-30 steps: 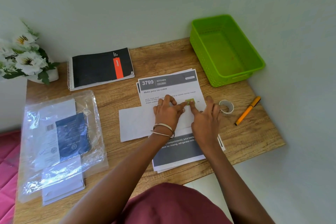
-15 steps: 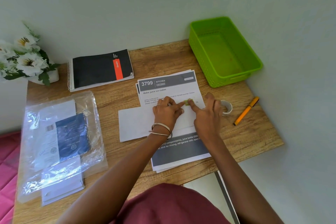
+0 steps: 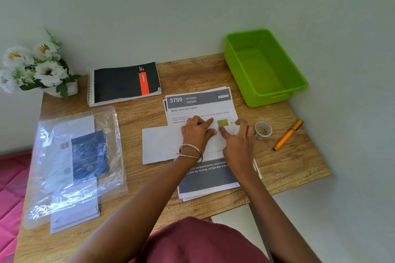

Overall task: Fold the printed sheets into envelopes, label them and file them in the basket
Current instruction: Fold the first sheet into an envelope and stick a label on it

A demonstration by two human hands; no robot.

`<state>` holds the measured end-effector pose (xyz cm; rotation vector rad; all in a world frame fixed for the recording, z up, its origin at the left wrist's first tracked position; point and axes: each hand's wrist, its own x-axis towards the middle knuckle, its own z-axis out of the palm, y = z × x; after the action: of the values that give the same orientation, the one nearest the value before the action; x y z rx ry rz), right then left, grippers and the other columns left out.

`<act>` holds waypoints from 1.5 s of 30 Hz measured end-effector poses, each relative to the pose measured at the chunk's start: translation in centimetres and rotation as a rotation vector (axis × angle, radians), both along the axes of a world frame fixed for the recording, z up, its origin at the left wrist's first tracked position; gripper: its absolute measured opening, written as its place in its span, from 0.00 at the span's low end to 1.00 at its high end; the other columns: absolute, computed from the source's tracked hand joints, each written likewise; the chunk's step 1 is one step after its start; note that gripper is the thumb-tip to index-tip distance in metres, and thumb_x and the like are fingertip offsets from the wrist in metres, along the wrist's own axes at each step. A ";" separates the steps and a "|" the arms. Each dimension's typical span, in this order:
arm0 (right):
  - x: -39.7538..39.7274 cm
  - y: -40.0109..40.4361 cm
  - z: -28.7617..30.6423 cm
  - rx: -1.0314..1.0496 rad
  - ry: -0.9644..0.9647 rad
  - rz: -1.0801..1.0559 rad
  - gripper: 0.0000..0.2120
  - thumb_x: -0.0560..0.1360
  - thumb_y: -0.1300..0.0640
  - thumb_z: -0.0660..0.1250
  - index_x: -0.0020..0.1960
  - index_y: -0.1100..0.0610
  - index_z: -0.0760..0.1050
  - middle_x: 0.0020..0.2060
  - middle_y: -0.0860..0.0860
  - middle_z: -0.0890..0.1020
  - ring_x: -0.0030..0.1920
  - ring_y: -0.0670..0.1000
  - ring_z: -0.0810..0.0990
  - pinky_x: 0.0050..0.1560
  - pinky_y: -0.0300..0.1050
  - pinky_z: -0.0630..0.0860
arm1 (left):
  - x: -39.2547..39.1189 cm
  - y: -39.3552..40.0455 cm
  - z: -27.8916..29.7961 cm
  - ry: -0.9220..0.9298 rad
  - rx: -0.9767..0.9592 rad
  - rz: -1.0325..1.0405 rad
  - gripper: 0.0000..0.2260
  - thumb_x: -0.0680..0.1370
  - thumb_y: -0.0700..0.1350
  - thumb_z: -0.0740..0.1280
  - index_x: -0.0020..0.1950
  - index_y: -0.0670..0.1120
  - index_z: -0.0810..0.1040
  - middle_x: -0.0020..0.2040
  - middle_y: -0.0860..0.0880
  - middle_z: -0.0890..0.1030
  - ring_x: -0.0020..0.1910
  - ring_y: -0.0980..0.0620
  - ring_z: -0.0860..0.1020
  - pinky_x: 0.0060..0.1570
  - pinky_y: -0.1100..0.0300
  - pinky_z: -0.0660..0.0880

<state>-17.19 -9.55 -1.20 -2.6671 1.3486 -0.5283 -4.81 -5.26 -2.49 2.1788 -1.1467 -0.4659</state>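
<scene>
— Head view, over a wooden surface (image 3: 299, 168): both hands close together on one white folded envelope (image 3: 162, 145) laid across the stack of printed sheets (image 3: 201, 107). Left hand (image 3: 197, 132) flat, fingers straight, pinning the fold; right hand (image 3: 239, 141) with forefinger extended beside a small green label (image 3: 222, 123), other fingers loosely bent, gripping nothing.

— And the lie of the envelope?

— Long axis running left to right, directly under the hands; label at its right part, just off the right forefinger, so right hand nearer for pressing it down. Green basket (image 3: 299, 87) beyond and to the right, well apart from the envelope, again on the right hand's side; nothing visible inside it.

— Count?

— One envelope in work, one label, one basket, one tape roll (image 3: 263, 130) just beside the right hand, one orange pen (image 3: 287, 135) farther right. Printed sheets: at least two by the offset edges, exact number not clear. Also one spiral notebook (image 3: 126, 83), one clear plastic bag (image 3: 74, 160) of paper goods, one pot of white flowers (image 3: 40, 66) at the far left
</scene>
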 end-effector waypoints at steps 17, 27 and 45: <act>0.8 0.5 1.2 0.420 -0.152 -0.153 0.23 0.73 0.58 0.71 0.65 0.64 0.71 0.59 0.61 0.73 0.62 0.59 0.68 0.59 0.47 0.66 | 4.5 10.6 5.0 0.217 0.364 0.691 0.33 0.69 0.49 0.73 0.69 0.46 0.62 0.67 0.37 0.66 0.65 0.35 0.66 0.63 0.41 0.65; 0.3 -0.6 1.1 0.551 -0.255 -0.131 0.31 0.70 0.52 0.74 0.68 0.63 0.68 0.59 0.61 0.72 0.58 0.61 0.74 0.58 0.53 0.73 | 5.9 11.3 6.9 0.482 -0.092 0.655 0.09 0.74 0.43 0.69 0.53 0.43 0.79 0.49 0.45 0.82 0.44 0.47 0.79 0.46 0.53 0.77; -2.0 -4.7 6.7 1.118 -1.020 -0.048 0.17 0.72 0.57 0.71 0.60 0.56 0.73 0.44 0.51 0.81 0.44 0.48 0.79 0.44 0.41 0.74 | 8.0 5.3 17.4 0.872 -0.579 0.110 0.09 0.77 0.37 0.62 0.44 0.45 0.81 0.39 0.49 0.82 0.40 0.51 0.79 0.38 0.58 0.78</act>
<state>-19.14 -14.29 5.51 -1.1667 0.9080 -0.6909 3.19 0.02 14.86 1.2915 -0.5622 -0.8057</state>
